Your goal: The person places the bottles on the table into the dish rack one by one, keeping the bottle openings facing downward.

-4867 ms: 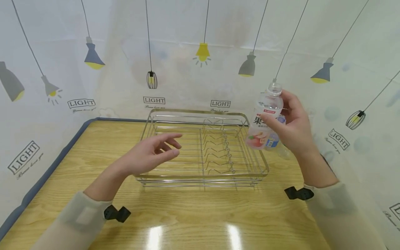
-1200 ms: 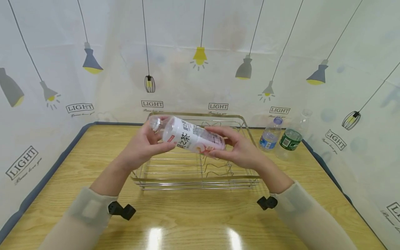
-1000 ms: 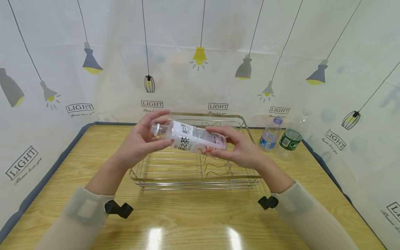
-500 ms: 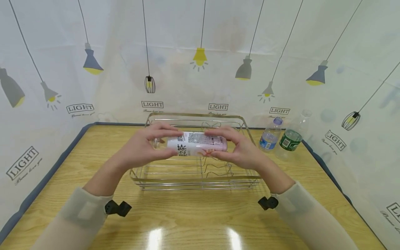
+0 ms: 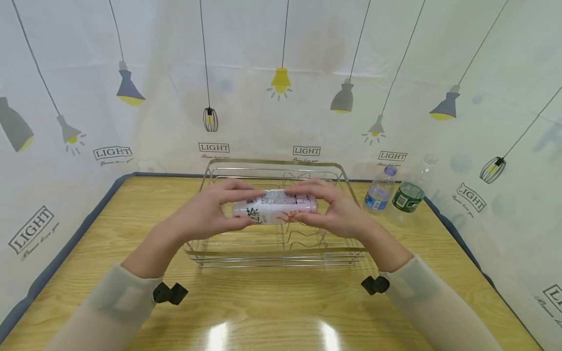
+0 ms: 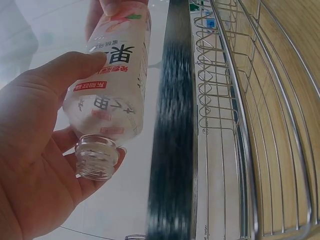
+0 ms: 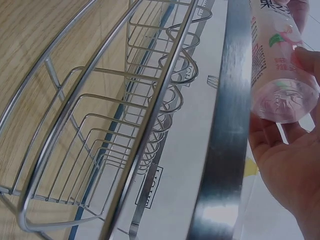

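A clear plastic bottle (image 5: 274, 207) with a white and pink label lies sideways between both hands, above the wire dish rack (image 5: 276, 252). My left hand (image 5: 204, 209) grips its neck end, thumb on the near side and fingers on the far side. At the base end, my right hand (image 5: 335, 209) holds it in the same way. The left wrist view shows the bottle's uncapped threaded mouth (image 6: 96, 157), with the palm behind it. In the right wrist view the pinkish bottle base (image 7: 285, 102) sits against the right fingers.
To the right of the rack stand a small bottle (image 5: 379, 190) with a purple cap and blue label, and a larger clear bottle (image 5: 410, 195) with a green label. The wooden table (image 5: 281, 302) meets a patterned backdrop (image 5: 246, 78) behind the rack.
The bottle has come from upright at the right to horizontal over the rack. My left hand has let go, turned and taken its neck end again; the bottle has levelled and dipped slightly.
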`<state>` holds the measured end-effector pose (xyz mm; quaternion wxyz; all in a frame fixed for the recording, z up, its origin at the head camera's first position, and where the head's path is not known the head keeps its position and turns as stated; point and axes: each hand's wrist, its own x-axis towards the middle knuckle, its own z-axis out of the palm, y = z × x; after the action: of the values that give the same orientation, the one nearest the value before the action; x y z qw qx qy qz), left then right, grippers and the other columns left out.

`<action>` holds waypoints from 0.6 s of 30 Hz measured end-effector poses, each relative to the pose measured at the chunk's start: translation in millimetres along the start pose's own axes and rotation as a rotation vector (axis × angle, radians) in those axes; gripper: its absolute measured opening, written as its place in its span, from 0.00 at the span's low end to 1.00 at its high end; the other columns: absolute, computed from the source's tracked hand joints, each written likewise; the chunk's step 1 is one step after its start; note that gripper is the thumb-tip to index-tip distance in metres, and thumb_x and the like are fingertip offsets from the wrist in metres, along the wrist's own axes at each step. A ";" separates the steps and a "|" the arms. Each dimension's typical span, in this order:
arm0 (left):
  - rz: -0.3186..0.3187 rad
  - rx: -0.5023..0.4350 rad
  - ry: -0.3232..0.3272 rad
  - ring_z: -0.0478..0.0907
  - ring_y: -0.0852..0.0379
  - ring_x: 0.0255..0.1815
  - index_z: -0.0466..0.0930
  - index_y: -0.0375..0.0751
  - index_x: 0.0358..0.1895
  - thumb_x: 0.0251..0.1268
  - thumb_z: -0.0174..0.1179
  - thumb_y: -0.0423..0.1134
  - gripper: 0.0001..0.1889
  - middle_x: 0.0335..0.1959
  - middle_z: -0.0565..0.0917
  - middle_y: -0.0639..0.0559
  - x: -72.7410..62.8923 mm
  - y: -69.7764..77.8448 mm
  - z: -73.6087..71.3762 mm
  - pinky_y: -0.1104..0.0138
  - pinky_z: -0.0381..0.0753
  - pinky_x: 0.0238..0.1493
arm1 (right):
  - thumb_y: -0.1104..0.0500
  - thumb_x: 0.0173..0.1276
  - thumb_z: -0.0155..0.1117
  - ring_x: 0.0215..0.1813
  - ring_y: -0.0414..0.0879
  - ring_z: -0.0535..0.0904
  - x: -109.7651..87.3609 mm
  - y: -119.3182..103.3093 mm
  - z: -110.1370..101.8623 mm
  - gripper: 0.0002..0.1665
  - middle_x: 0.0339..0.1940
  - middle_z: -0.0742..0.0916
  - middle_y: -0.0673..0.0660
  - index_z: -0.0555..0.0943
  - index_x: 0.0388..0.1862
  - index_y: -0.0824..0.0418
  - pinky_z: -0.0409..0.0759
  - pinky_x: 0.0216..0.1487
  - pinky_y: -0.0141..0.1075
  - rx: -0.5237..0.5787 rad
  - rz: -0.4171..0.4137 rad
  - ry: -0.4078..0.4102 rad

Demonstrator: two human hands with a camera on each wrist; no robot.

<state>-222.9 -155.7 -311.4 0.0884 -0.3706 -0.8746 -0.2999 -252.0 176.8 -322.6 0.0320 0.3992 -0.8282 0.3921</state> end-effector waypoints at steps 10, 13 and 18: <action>-0.024 0.019 -0.015 0.82 0.44 0.63 0.80 0.51 0.78 0.70 0.76 0.40 0.33 0.72 0.83 0.45 2.5 2.4 3.4 0.50 0.83 0.58 | 0.63 0.74 0.77 0.71 0.52 0.76 3.4 -3.5 -2.8 0.29 0.74 0.81 0.55 0.85 0.72 0.53 0.84 0.61 0.42 0.056 0.002 0.013; -0.029 0.035 -0.027 0.82 0.44 0.63 0.78 0.51 0.80 0.71 0.74 0.41 0.34 0.73 0.83 0.45 4.1 4.2 4.2 0.49 0.84 0.58 | 0.63 0.73 0.77 0.75 0.53 0.75 4.7 -5.0 -3.8 0.28 0.75 0.81 0.55 0.86 0.71 0.53 0.84 0.64 0.44 0.042 0.000 0.016; -0.045 0.052 -0.032 0.82 0.44 0.63 0.76 0.52 0.81 0.71 0.73 0.41 0.35 0.74 0.81 0.44 5.6 6.8 4.3 0.48 0.84 0.58 | 0.63 0.73 0.77 0.74 0.53 0.75 7.4 -6.6 -4.8 0.28 0.75 0.81 0.54 0.86 0.71 0.53 0.84 0.63 0.43 0.043 0.004 0.012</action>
<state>-221.9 -146.1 -309.7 0.0773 -0.3532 -0.8915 -0.2729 -253.7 172.9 -312.4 0.0275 0.3958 -0.8203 0.4120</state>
